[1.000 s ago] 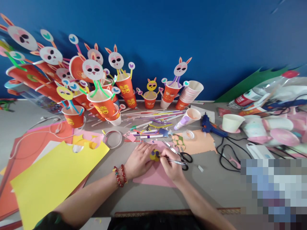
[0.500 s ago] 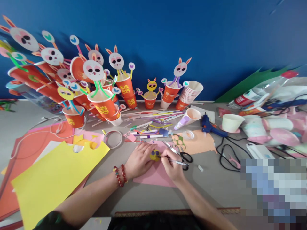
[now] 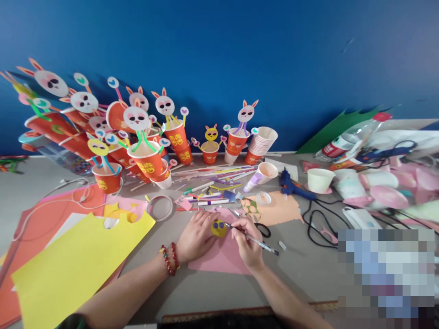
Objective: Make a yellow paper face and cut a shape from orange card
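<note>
One left hand (image 3: 197, 235) lies flat, and apart from it the right hand (image 3: 247, 242) is clamped on a slanting pen (image 3: 255, 239), both at a pink sheet (image 3: 222, 258) on the desk (image 3: 298, 269). From my remote view, a round yellow disc (image 3: 218, 232), no long axis, lies between them on the sheet's far half; left is nearer, seemingly touching it. Beyond the sheet, a red cup (image 3: 235, 145) holds purple stems (image 3: 243, 130); I cannot tell what the pale cup (image 3: 320, 180) right of the sheet contains
</note>
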The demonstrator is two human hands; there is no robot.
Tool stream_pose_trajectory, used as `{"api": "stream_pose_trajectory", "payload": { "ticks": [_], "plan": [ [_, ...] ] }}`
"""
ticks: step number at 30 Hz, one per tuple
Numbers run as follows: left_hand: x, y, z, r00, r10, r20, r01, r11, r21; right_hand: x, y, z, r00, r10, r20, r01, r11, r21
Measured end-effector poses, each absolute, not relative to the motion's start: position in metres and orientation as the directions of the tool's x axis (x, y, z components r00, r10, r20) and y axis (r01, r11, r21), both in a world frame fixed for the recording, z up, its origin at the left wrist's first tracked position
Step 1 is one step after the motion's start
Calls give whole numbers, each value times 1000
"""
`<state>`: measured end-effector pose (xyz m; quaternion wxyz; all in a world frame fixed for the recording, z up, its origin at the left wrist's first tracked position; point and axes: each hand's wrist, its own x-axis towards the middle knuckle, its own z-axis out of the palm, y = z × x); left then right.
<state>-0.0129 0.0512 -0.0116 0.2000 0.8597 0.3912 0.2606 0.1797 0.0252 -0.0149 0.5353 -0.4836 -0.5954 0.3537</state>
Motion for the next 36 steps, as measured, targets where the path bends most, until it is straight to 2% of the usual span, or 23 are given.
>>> {"api": "stream_pose_trajectory", "payload": {
  "ticks": [3, 6, 10, 14, 20, 29, 36],
  "plan": [
    [-13, 51, -13, 550, 776, 308, 579, -620, 530, 184, 22, -7, 52, 929, 366, 235, 345, -909],
    [-13, 50, -13, 556, 770, 311, 585, -629, 512, 198, 22, 7, 21, 890, 456, 353, 420, -836],
    [-14, 49, -14, 561, 773, 297, 596, -626, 503, 240, 28, 22, -46, 842, 538, 609, 450, -653],
    [-14, 48, -18, 551, 788, 275, 627, -608, 486, 291, 33, 24, -21, 841, 540, 832, 314, -458],
    [-13, 48, -24, 522, 804, 285, 648, -591, 481, 336, 49, 16, -183, 833, 522, 933, 315, -176],
    [-12, 48, -16, 532, 806, 259, 645, -584, 492, 345, 61, 0, -236, 854, 463, 945, 314, -97],
    [-13, 47, -23, 550, 775, 312, 630, -630, 454, 345, 67, -10, -278, 859, 429, 943, 328, -47]
  ]
}}
